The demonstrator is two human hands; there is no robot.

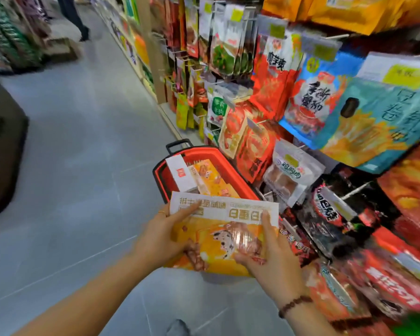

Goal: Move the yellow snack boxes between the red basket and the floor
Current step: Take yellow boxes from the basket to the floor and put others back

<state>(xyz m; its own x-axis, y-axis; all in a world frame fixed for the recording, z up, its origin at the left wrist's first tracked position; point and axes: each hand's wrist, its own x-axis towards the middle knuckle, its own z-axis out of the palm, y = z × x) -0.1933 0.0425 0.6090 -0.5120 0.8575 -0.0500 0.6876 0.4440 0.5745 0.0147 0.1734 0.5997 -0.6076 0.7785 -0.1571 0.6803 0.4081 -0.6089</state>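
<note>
Underfoot, grey floor [83, 146] beside snack shelves [289, 88]

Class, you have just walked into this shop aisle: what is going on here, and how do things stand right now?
A person holds a yellow snack box in the air with both hands, the left hand at its left edge and the right hand at its right. Just beyond it, the red basket stands on the grey floor beside racks of snack packets. A second yellow box and a white-sided box are in the basket. Whether the held box is going in or coming out cannot be told.
</note>
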